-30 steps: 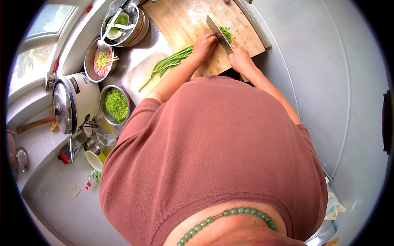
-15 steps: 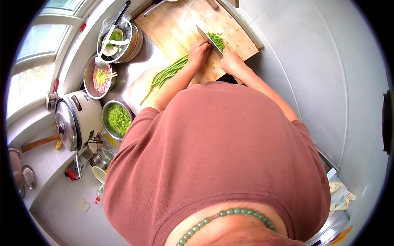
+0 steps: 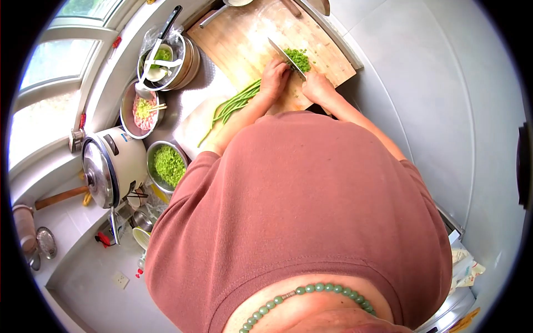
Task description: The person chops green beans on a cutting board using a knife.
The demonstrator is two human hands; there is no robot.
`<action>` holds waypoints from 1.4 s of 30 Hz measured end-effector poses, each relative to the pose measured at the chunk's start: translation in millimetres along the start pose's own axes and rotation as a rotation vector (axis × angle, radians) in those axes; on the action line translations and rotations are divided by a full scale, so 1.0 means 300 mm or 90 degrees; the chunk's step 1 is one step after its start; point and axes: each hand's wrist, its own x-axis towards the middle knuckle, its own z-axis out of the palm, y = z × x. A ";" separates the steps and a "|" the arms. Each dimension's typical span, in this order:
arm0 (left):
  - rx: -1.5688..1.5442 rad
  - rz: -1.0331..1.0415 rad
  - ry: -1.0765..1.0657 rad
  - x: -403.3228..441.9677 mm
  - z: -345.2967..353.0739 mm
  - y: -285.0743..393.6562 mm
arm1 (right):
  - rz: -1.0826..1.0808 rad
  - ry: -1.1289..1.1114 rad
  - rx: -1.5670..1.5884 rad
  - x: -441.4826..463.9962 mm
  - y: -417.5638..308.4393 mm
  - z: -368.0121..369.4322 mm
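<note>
A kitchen knife (image 3: 286, 55) is in my right hand (image 3: 318, 87), its fingers wrapped round the handle. The blade slants across the wooden cutting board (image 3: 233, 41), between my left hand and a small heap of chopped green beans (image 3: 298, 59). My left hand (image 3: 273, 76) has its fingers curled over the front end of a bundle of long green beans (image 3: 239, 100), close beside the blade. The bundle trails back under my left forearm. My fingers cover the bean ends at the blade.
Left of the board stand a steel bowl (image 3: 151, 166) of chopped greens, a bowl of pinkish meat (image 3: 145, 115) with chopsticks, and a pot (image 3: 191, 65) holding a small bowl and ladle. A lidded white cooker (image 3: 125, 158) is near the window. A wooden handle (image 3: 290, 8) lies at the board's far edge.
The view has shifted slightly, so the scene sits a little farther right and lower. Both hands and the knife keep nearly the same place on the board.
</note>
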 end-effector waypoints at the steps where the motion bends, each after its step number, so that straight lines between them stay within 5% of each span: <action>1: 0.002 0.001 -0.003 -0.001 -0.001 -0.002 | -0.005 0.003 0.002 0.007 0.008 0.005; 23: -0.033 -0.015 -0.002 0.001 -0.010 -0.007 | 0.007 -0.072 -0.016 -0.043 -0.010 -0.022; 42: -0.035 -0.042 -0.019 -0.021 -0.035 -0.016 | -0.030 0.004 -0.048 0.018 -0.012 0.034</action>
